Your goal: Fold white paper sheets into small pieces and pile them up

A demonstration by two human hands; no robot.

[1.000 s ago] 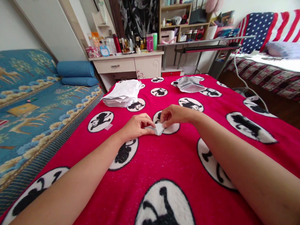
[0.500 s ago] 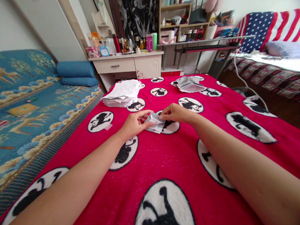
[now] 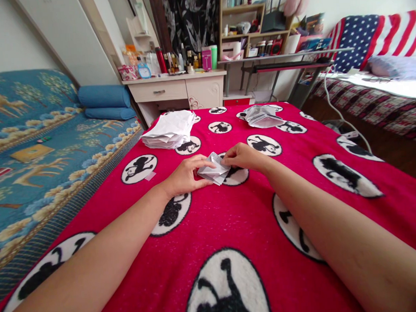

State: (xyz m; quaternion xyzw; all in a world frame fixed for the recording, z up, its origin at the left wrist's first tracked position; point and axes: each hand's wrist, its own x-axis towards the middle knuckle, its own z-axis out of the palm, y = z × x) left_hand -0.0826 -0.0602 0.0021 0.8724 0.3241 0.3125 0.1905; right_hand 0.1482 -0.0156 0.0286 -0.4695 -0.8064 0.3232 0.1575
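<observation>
A small folded sheet of paper (image 3: 214,172), pale with faint print, lies on the red blanket (image 3: 231,219) between my two hands. My left hand (image 3: 188,173) is at its left side, thumb and fingers apart, with the fingertips resting on the paper. At the upper right edge, my right hand (image 3: 241,156) pinches the paper between thumb and fingers. Farther off to the left lies a stack of white paper sheets (image 3: 172,127). Folded papers (image 3: 262,116) are piled at the far right of the blanket.
A scrap of clear film (image 3: 150,176) lies left of my left hand. Beyond the blanket stands a white dresser (image 3: 177,88) crowded with bottles. A blue patterned sofa (image 3: 38,136) runs along the left, and a white cable (image 3: 344,118) hangs at the right.
My left thumb has come off the paper's front and moved down to its lower edge, while the fingers reach farther over it. My right hand keeps its pinch.
</observation>
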